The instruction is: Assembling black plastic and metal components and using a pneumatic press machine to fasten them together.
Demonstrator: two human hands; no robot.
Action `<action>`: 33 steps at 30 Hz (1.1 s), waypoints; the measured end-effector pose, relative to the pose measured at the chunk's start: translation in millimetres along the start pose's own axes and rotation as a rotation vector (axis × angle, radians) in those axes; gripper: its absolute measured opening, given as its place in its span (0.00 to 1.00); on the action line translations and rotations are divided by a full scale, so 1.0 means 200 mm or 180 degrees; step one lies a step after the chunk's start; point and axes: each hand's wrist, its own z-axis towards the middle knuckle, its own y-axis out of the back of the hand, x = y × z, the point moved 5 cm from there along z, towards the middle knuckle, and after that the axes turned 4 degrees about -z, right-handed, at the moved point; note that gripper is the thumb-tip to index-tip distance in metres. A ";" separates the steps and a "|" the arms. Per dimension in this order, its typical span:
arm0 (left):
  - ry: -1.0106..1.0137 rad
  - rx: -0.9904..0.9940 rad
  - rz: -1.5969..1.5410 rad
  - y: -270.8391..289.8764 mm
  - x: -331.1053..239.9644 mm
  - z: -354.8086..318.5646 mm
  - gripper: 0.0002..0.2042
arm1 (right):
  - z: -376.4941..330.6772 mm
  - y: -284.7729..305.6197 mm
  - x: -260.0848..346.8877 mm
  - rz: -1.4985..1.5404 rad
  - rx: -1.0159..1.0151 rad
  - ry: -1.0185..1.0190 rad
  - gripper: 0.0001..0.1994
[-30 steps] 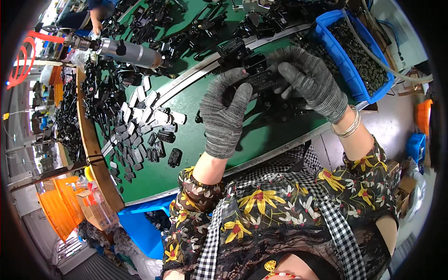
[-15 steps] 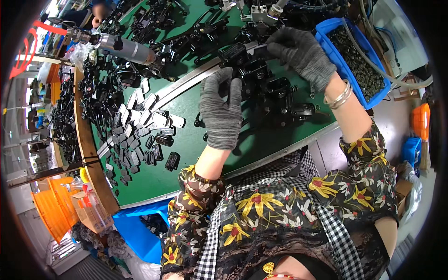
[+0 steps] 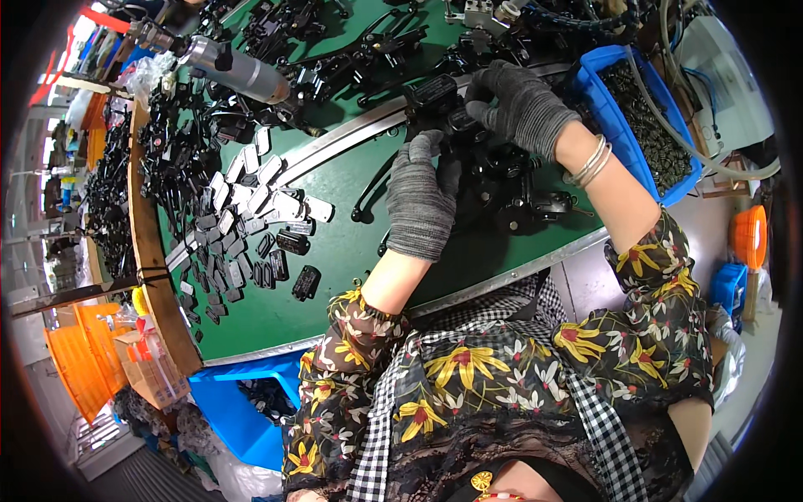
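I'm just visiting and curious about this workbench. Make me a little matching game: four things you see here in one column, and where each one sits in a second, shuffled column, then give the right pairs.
Things:
1. blue bin of small dark parts
2. silver power tool
3. flat black and silver plates
4. orange basket

Places:
A. off the table, low at the person's left
B. spread on the green table, left of the left hand
C. at the table's right end, beyond the right hand
D. far left of the table

Pairs: 1-C, 2-D, 3-B, 4-A
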 end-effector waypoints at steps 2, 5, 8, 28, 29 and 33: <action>0.0066 -0.0025 0.0013 0.01 0.02 -0.01 0.20 | -0.01 0.01 0.06 -0.0249 -0.0360 0.0379 0.12; -0.0164 -0.0170 -0.0054 0.08 0.02 -0.04 0.20 | -0.02 0.03 0.12 -0.0428 -0.1200 0.0824 0.11; 0.0024 -0.0172 0.0270 0.20 -0.01 -0.10 0.19 | 0.04 0.08 0.28 -0.0199 -0.0840 0.0749 0.08; 0.1755 0.0175 0.1964 1.11 0.80 -0.35 0.14 | 0.29 -0.64 0.85 0.0392 0.0381 0.0924 0.15; 0.1528 0.0161 0.1868 1.11 0.80 -0.32 0.14 | 0.28 -0.59 0.84 0.0346 0.0356 0.0886 0.15; 0.1322 0.0176 0.1368 1.12 0.85 -0.32 0.12 | 0.18 -0.43 0.82 0.1596 0.0626 0.0756 0.09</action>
